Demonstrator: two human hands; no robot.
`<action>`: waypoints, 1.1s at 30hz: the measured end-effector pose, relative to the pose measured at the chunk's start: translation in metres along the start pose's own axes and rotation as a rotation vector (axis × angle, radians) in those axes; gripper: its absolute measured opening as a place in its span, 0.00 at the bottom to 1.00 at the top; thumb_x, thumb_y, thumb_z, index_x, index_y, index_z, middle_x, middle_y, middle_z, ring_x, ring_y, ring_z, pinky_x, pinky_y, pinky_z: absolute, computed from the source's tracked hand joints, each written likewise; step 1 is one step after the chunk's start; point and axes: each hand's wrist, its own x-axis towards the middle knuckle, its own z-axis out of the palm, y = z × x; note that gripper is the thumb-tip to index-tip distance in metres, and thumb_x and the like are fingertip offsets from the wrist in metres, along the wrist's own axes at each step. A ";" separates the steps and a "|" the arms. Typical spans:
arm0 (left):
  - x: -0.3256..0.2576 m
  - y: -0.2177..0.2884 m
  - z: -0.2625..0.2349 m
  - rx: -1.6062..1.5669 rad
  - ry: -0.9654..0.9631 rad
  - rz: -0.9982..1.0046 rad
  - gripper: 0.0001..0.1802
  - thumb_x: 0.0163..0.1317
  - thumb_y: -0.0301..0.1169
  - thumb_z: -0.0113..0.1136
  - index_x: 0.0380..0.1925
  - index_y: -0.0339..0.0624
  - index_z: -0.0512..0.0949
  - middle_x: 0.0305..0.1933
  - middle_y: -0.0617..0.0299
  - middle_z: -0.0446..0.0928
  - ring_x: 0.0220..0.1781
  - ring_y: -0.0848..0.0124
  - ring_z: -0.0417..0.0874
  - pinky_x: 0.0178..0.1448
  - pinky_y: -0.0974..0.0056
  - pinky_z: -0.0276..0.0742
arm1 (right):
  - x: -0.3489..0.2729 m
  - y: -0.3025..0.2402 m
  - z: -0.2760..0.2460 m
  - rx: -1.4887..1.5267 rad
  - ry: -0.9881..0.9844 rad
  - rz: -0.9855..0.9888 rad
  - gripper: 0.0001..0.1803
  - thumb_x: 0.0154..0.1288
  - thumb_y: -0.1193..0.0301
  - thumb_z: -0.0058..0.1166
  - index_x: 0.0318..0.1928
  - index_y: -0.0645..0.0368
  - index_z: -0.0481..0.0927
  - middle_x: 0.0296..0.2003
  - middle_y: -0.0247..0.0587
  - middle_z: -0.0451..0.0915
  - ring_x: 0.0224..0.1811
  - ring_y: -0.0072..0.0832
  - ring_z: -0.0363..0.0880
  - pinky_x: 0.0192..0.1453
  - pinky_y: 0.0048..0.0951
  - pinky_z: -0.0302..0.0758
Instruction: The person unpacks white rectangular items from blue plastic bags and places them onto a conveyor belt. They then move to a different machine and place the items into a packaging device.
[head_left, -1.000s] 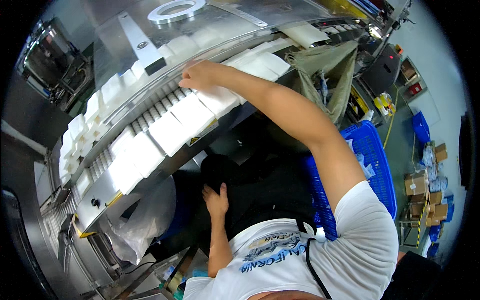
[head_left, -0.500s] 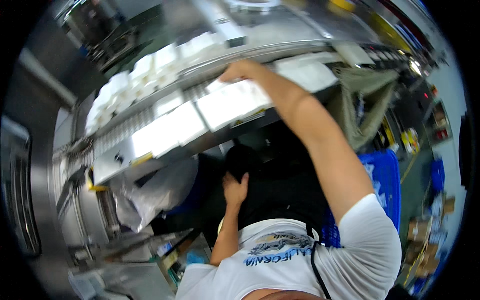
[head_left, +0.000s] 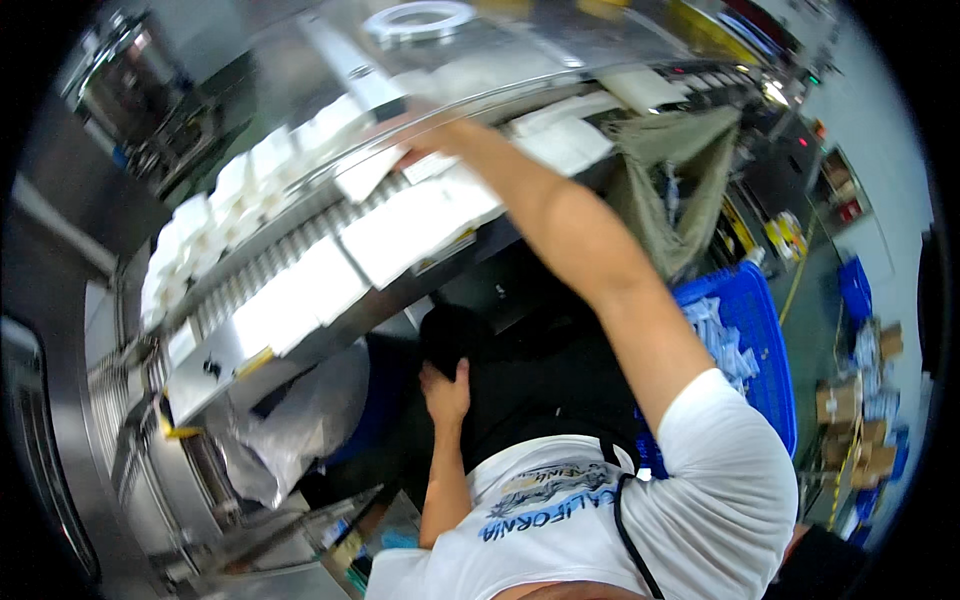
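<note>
My right hand reaches across a slatted conveyor, its fingers blurred and closed at the edge of a tilted white flat sheet. The sheet hangs over the slats, partly behind a clear guard rail. Along the near ledge lie white flat pieces in overlapping stacks, just below my right forearm. My left hand rests against my dark-clothed knee, thumb apart from the fingers, holding nothing.
Behind the conveyor stands a row of white folded pieces. A clear plastic bag hangs below the ledge at left. At right are an olive cloth bag and a blue basket with pale packets inside. A metal tank stands far left.
My right hand has moved left along the conveyor, and a white sheet now tilts up at its fingers. The view has shifted; my left hand stays at my knee.
</note>
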 end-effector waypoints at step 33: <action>-0.011 0.002 0.000 0.148 0.111 -0.038 0.46 0.64 0.56 0.64 0.65 0.23 0.69 0.60 0.31 0.74 0.59 0.36 0.79 0.64 0.42 0.76 | -0.038 -0.029 0.068 -0.854 0.040 -0.112 0.24 0.69 0.51 0.55 0.49 0.58 0.87 0.42 0.48 0.89 0.47 0.44 0.88 0.55 0.45 0.81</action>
